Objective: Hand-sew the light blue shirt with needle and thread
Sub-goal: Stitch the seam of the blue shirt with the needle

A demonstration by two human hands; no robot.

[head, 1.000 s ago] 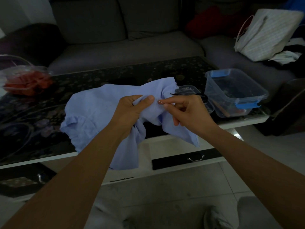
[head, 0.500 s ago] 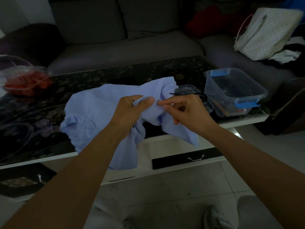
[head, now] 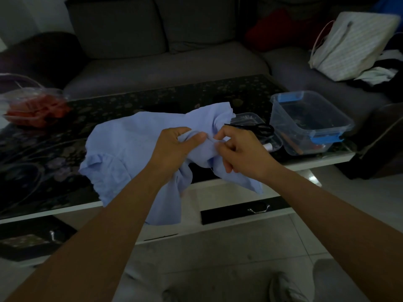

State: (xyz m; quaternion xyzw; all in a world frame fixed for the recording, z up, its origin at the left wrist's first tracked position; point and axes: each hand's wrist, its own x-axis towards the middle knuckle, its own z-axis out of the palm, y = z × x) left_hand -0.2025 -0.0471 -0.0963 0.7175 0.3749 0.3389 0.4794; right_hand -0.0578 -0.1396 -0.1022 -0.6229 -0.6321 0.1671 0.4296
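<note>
Two hands meet over the shirt (head: 130, 149), which lies spread on the table (head: 43, 162), its near part hanging off the edge and gathered up toward the person. The left hand (head: 174, 147) grips a bunched fold of the shirt with the thumb laid along the top, probably to keep the cloth taut and give the stitch a firm ridge. Just beside that thumb, the right hand (head: 239, 149) pinches the needle (head: 211, 139) between thumb and forefinger, with the other fingers curled under. The needle shows only as a short pale sliver against the fold, so I cannot tell whether its point has entered the cloth. The thread is too fine to make out in this dim light.

I judge this to be a stitch in hand along the fold. How much of the seam is done cannot be judged.

Just right of the shirt, black scissors (head: 257, 128) lie on a clear lid (head: 246, 117), with a clear tub (head: 309, 120) further right. These are likely the sewing kit, kept within reach of the right hand. Far left of the shirt sits a clear container (head: 32, 105) with red contents.
</note>
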